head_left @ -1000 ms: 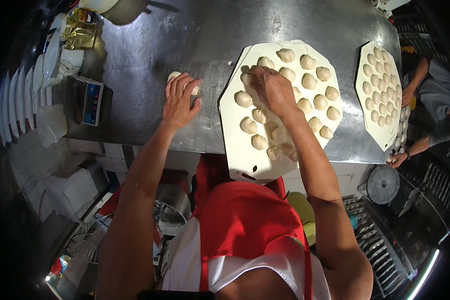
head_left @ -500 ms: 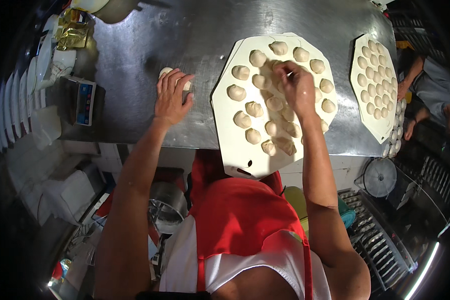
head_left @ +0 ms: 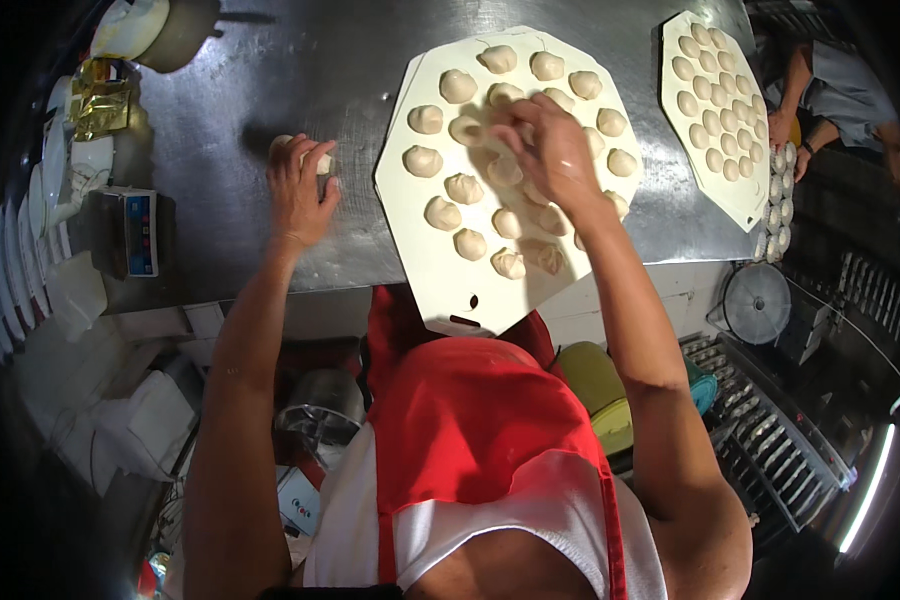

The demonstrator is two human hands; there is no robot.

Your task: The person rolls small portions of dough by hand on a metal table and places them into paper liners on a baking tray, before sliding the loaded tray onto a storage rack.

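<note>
At the left on the steel table, my left hand [head_left: 302, 190] has its fingers curved over a pale dough ball [head_left: 325, 163], which shows only partly past the fingers. My right hand [head_left: 555, 155] hovers above a white many-sided board [head_left: 430, 285], fingers bent and a little apart, with nothing visible between them. Its fingertips come close to a dough ball [head_left: 466, 130] there. Many pinched dough balls are spread over this board, such as a dough ball [head_left: 423, 161] at its left side. The hand and forearm cover some of them.
Another white board [head_left: 678, 75] with rows of smoother dough balls lies at the right, near a co-worker's arms [head_left: 795, 90]. A small scale [head_left: 140, 235] and a gold foil packet [head_left: 100, 100] sit at the left. The steel table [head_left: 360, 245] ends just before me.
The view has shifted, so the table and boards sit further left and higher. My right hand has moved leftward over the board and its fingers have loosened. My left hand stays over its dough ball.
</note>
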